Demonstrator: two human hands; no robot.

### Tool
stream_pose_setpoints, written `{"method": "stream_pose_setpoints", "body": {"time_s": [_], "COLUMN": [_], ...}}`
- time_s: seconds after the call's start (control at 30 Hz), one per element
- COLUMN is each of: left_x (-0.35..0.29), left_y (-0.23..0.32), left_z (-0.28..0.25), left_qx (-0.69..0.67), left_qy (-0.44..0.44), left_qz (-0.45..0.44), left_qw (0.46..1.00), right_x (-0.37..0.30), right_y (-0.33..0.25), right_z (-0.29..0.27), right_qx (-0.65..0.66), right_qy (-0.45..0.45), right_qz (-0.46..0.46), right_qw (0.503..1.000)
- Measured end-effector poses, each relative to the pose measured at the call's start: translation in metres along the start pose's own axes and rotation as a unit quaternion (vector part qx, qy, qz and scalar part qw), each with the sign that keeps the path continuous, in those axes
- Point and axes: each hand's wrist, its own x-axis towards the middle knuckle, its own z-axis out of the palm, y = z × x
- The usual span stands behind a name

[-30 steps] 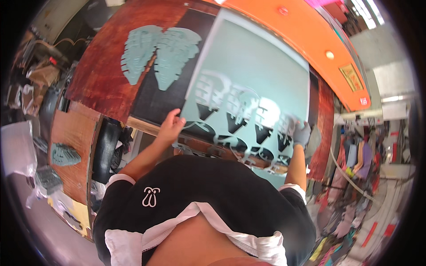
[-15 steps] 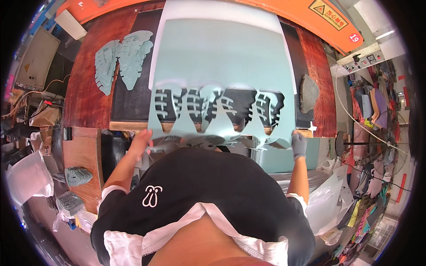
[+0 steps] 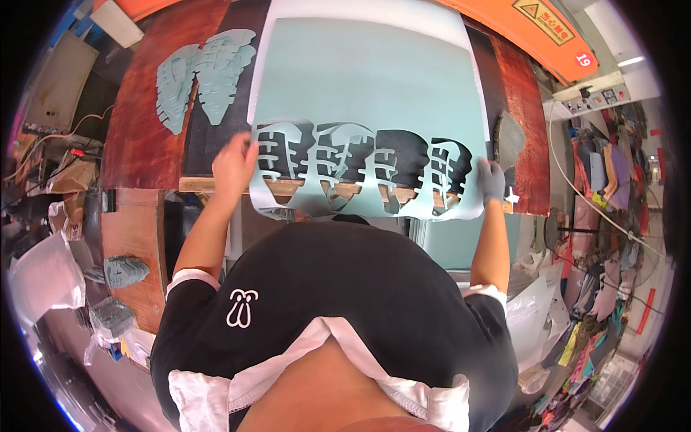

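**Perforated pale green sheet (image 3: pixel 371 79), on reddish-brown worktop (image 3: pixel 137 122)**

Surroundings: beyond the left grip (image 3: pixel 236 162), two stacks of notched pale green pieces (image 3: pixel 223 75) are laid on the worktop. Just beyond the right grip (image 3: pixel 491 180), a rounded grey slab (image 3: pixel 511 140) is placed. Farther off, the right side is crossed by an orange machine beam (image 3: pixel 558 59).

Labels: a yellow warning label (image 3: pixel 541 21) with a triangle and a round red label (image 3: pixel 584 57) are borne by the beam; a control panel (image 3: pixel 596 101) is set beneath.

Materials: the sheet, thin and smooth, is spread between the grips over a white layer (image 3: pixel 367 9); its near part is pierced by ladder-like openings and curved past a wooden strip (image 3: pixel 205 185). Its right edge is pinched by the grey-gloved right grip; the bare left is placed at the opposite edge, its closure upon it being unclear.
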Motion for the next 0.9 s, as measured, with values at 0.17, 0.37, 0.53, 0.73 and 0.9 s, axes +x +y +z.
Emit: {"method": "stream_pose_setpoints", "body": {"time_s": [0.17, 0.37, 0.53, 0.73, 0.9], "left_x": [0.063, 0.088, 0.119, 0.127, 0.126], "left_y": [-0.016, -0.038, -0.035, -0.033, -0.014], "left_z": [0.023, 0.016, 0.021, 0.026, 0.024], "left_qx": [-0.124, -0.455, -0.191, 0.044, 0.176], "left_qy": [0.031, -0.144, 0.002, -0.049, -0.073], "left_qz": [-0.113, -0.298, -0.05, -0.076, -0.089], "left_qw": [0.985, 0.827, 0.98, 0.995, 0.978], "right_x": [0.056, 0.07, 0.078, 0.071, 0.072], "right_y": [-0.006, -0.015, -0.052, -0.075, -0.074], "right_z": [0.031, 0.034, 0.037, 0.045, 0.042], "right_qx": [0.064, 0.049, -0.024, -0.084, -0.224], "right_qy": [0.013, 0.06, 0.109, 0.085, 0.076], "right_qz": [0.034, 0.036, -0.013, 0.0, -0.017], "right_qw": [0.997, 0.996, 0.994, 0.993, 0.971]}}
